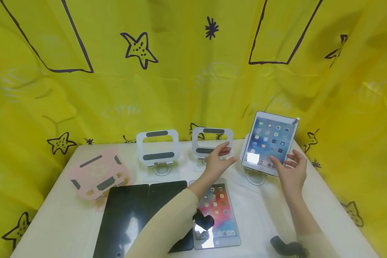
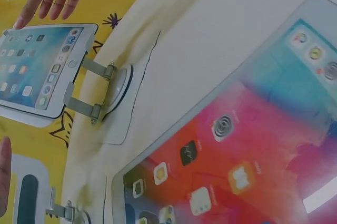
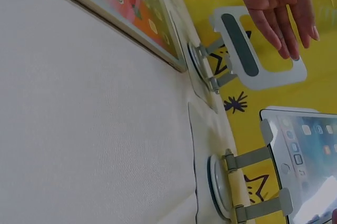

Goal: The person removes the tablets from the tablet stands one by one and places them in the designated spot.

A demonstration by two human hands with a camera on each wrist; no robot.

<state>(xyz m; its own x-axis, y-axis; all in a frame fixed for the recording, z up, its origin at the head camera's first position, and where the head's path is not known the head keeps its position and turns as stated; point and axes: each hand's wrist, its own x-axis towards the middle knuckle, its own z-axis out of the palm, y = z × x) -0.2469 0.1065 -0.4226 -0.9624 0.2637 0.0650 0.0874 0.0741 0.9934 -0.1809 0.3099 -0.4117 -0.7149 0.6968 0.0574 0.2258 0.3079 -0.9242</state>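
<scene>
A white tablet with a lit home screen leans on a white tablet stand at the right; the stand's lower lips hold its bottom edge in the right wrist view. My right hand is at the tablet's lower right, thumb extended over the screen, other fingers loosely bent. In the left wrist view its thumb reaches the tablet's edge; firm contact cannot be told. My left hand, fingers relaxed and spread from the thumb, hovers before the middle white stand, holding nothing.
Another white stand and a pink stand stand further left. Two dark tablets lie side by side in front, beside a tablet with a colourful screen. A yellow patterned curtain hangs behind the white table.
</scene>
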